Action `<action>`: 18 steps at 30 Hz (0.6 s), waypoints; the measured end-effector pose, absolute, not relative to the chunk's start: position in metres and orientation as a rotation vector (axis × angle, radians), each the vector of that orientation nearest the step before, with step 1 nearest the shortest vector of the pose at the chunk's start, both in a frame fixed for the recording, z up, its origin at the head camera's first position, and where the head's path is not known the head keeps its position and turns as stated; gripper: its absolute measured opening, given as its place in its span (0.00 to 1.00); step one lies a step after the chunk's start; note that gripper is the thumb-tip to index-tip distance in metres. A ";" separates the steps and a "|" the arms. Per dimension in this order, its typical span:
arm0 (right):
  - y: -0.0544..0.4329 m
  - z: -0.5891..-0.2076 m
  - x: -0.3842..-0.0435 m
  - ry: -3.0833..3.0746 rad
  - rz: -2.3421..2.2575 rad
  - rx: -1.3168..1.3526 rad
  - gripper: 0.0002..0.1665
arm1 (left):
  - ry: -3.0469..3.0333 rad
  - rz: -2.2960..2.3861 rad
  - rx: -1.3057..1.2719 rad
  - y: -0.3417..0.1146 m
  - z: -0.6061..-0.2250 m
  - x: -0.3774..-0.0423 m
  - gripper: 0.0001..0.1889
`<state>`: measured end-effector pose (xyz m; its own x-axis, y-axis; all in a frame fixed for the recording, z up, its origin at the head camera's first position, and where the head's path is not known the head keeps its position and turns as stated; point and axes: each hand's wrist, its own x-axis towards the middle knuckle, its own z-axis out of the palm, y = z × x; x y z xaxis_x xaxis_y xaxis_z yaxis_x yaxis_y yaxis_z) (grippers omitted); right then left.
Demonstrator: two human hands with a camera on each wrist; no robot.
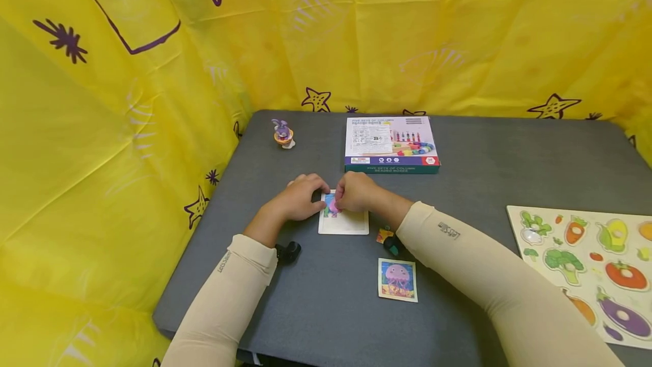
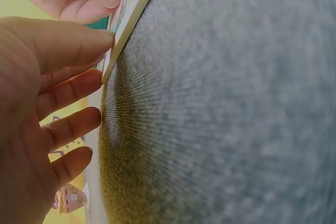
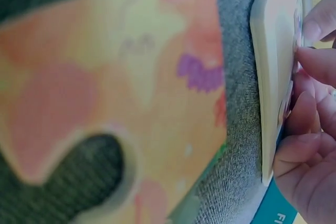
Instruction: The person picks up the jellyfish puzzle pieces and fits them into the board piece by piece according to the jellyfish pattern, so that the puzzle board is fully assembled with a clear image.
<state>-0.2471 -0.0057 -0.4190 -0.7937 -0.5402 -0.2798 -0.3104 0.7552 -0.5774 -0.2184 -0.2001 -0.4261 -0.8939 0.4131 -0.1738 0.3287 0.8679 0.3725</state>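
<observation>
A shallow white-rimmed puzzle tray (image 1: 351,225) lies on the table with a few colourful jigsaw pieces (image 1: 331,212) in its upper left part. My left hand (image 1: 303,197) is at the tray's left side, thumb against the rim (image 2: 122,41) and the other fingers spread, nearly straight. Over the pieces, my right hand (image 1: 356,190) has its fingers bent, thumb and fingertip pinching a puzzle piece mostly hidden by them. A loose orange and yellow puzzle piece (image 3: 152,93) lies close to the right wrist. Nearer to me is a jellyfish picture card (image 1: 397,280).
Beyond the tray lies a beaded-boxes game carton (image 1: 391,146). A small purple rabbit figure (image 1: 282,133) stands at the back left. On the right, a wooden vegetable board (image 1: 586,276) reaches under my right sleeve. Yellow patterned cloth (image 1: 326,44) hangs behind the table.
</observation>
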 end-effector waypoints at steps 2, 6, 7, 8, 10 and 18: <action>-0.005 -0.419 -0.248 2.511 -0.739 -0.657 0.08 | 2.804 0.479 0.564 -0.199 -0.426 -0.219 0.16; 0.003 -0.415 -0.249 2.528 -0.795 -0.699 0.06 | 2.824 0.431 0.605 -0.198 -0.427 -0.219 0.16; 0.007 -0.412 -0.250 2.539 -0.805 -0.716 0.05 | 2.827 0.421 0.619 -0.198 -0.428 -0.219 0.17; 0.013 -0.410 -0.250 2.552 -0.809 -0.731 0.04 | 2.825 0.412 0.630 -0.197 -0.428 -0.218 0.17; 0.027 -0.403 -0.250 2.572 -0.796 -0.755 0.04 | 2.821 0.400 0.639 -0.196 -0.428 -0.217 0.19; 0.104 -0.391 -0.248 2.557 -0.611 -0.767 0.05 | 2.811 0.341 0.626 -0.195 -0.428 -0.215 0.22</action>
